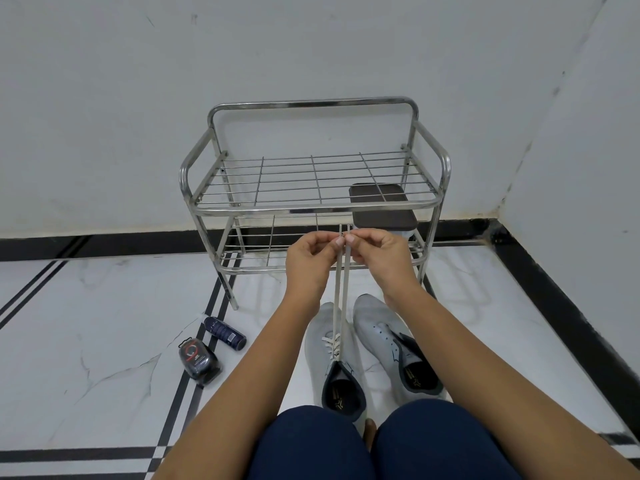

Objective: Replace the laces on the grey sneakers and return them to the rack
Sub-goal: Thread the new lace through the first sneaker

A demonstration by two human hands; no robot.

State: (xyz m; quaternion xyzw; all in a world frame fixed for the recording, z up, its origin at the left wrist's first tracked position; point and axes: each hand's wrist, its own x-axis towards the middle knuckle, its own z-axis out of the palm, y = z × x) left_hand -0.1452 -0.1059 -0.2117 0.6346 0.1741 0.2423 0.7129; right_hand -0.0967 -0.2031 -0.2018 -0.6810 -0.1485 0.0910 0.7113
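The left hand (311, 259) and right hand (378, 258), thumbs nearly touching, each pinch one end of the off-white lace (341, 299), its two strands taut up from the laced grey sneaker (320, 351) on the floor. A second grey sneaker (375, 327) lies just beside it, before the steel rack (311, 105), whose lower shelf holds a dark-lidded box (384, 216); two dark bottles (224, 333) lie leftward.

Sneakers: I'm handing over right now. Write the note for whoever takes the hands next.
Left hand and right hand each pinch one end of the lace, held up in front of the rack.
Done: lace crossed through the laced sneaker on the floor.
To do: tie it, lace the bare sneaker beside it, put both on the rack.
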